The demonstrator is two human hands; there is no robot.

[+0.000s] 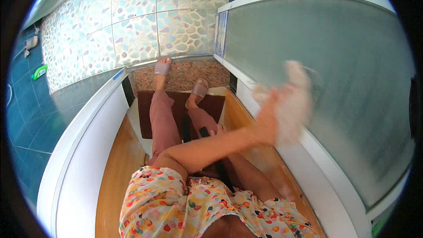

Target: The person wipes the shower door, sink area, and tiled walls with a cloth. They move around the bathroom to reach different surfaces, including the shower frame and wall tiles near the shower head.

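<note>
My left arm reaches across my body to the right, and my left hand (272, 117) is closed on a pale, whitish cloth (294, 110). Both are smeared by motion. The cloth is in front of the frosted glass panel (352, 79) of a white-framed door; whether it touches the glass I cannot tell. Part of my right hand (220, 129) shows beside my right thigh, beyond my left forearm, which covers much of it. Its fingers are mostly hidden. Black straps (205, 132) hang close to that hand.
I stand in a doorway, one sandalled foot on a speckled stone sill (180, 75), the other at a dark brown mat (145, 114). White door framing (83, 150) and wood panels (119, 167) flank me. Beyond lies a pebble-patterned tile floor (132, 13); a green bottle (39, 72) is at left.
</note>
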